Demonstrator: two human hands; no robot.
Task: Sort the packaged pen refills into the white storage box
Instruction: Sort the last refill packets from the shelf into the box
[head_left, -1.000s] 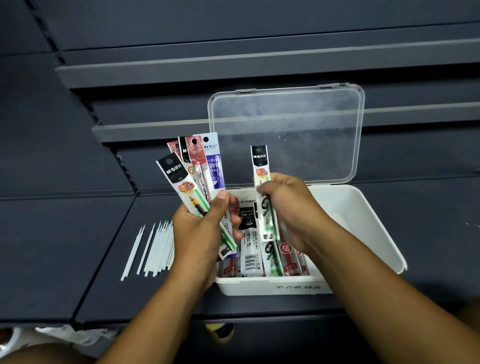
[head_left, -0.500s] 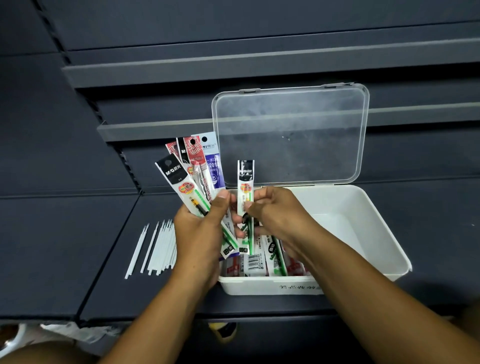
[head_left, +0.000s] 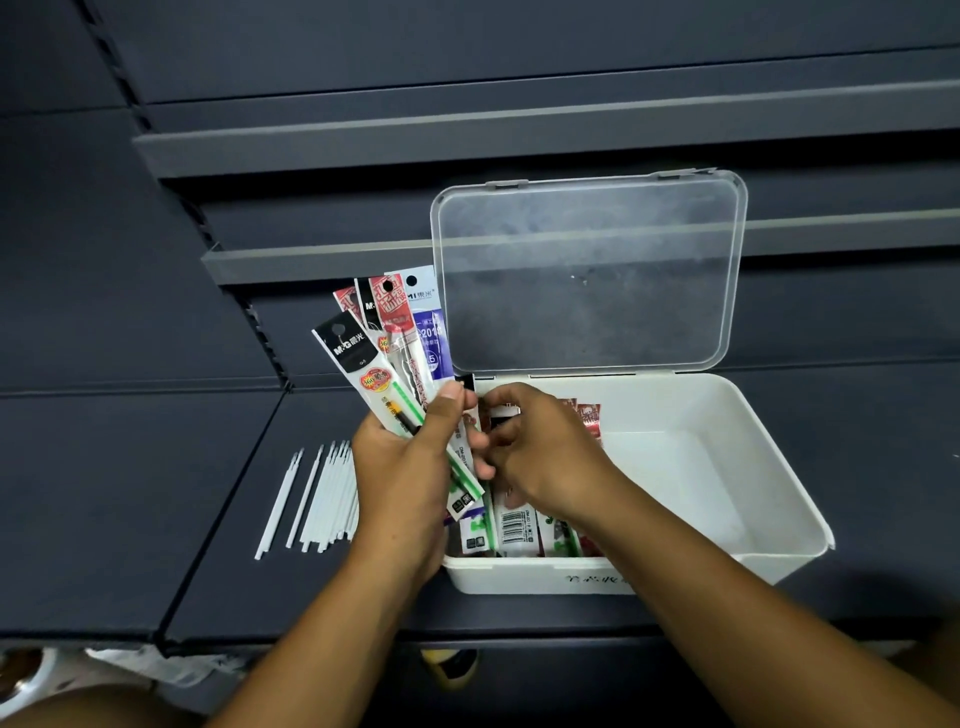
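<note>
The white storage box (head_left: 769, 483) stands on the dark shelf with its clear lid (head_left: 587, 270) propped upright. Several refill packets (head_left: 514, 525) lie in its left half; the right half shows bare bottom. My left hand (head_left: 405, 478) grips a fan of several packaged refills (head_left: 384, 338) just left of the box, thumb across their fronts. My right hand (head_left: 545, 457) is over the box's left part, fingers curled, pinching a black-topped refill packet (head_left: 466, 383) that stands right against the fan. Most of that packet is hidden between my hands.
A row of several loose white refill sticks (head_left: 322, 493) lies on the dark shelf (head_left: 130, 493) left of my left hand. Grey shelf rails (head_left: 311, 260) rise behind the box. Below the shelf's front edge are crumpled paper (head_left: 156, 670) and a yellow object (head_left: 452, 670).
My right hand has carried its single packet left and down, from over the box to beside the fan in my left hand. The left hand has stayed put.
</note>
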